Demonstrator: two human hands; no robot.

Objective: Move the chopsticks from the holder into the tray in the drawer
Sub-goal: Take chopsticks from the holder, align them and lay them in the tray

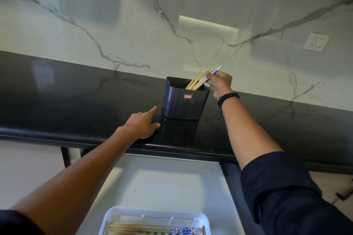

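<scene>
A dark square holder (184,102) stands on the black countertop (76,101), with several wooden chopsticks (194,81) leaning out of it to the right. My right hand (219,84) is closed on the upper ends of some of them, one with a blue-and-white top (216,71). My left hand (143,122) rests on the counter just left of the holder, fingers apart, index finger pointing at its base. Below, in the open white drawer (172,183), a white tray (118,215) holds several chopsticks (137,228) lying flat.
A marble wall rises behind the counter, with a socket (316,42) at the right. The counter's rounded front edge (172,148) overhangs the drawer. A dark cabinet frame (235,187) borders the drawer's right side.
</scene>
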